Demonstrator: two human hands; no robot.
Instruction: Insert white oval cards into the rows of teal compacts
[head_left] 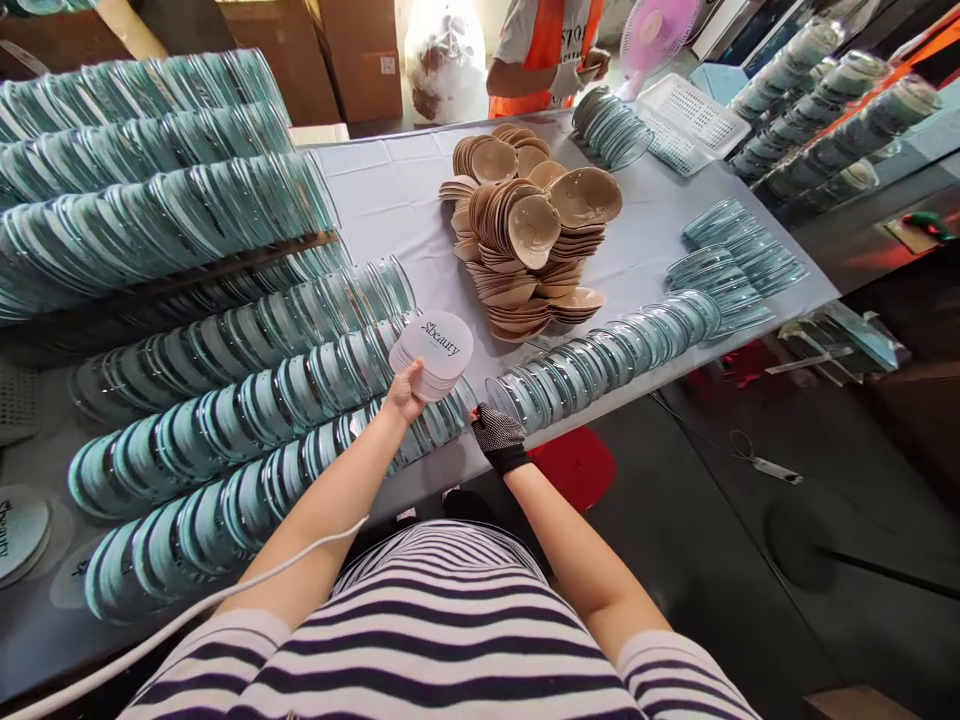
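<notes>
My left hand (407, 392), bare, is closed round the near edge of a stack of pale round cards (433, 345); the top one is printed "beauty" in dark script. My right hand (499, 437) wears a black dotted glove with bare fingertips. Its fingers are curled together at the near left end of a leaning row of clear glass discs (600, 355). Whether a disc's rim is between those fingers is hidden. Just left of it, glass discs with pale cards between them form a long row (300, 480) on the table.
Brown shell-shaped dishes (532, 225) are piled mid-table on the white cloth (382, 180). More glass disc rows (165, 215) fill the left. Smaller glass stacks (720, 260) and a white basket (694, 115) stand right. A person in an orange vest (544, 55) is behind the table.
</notes>
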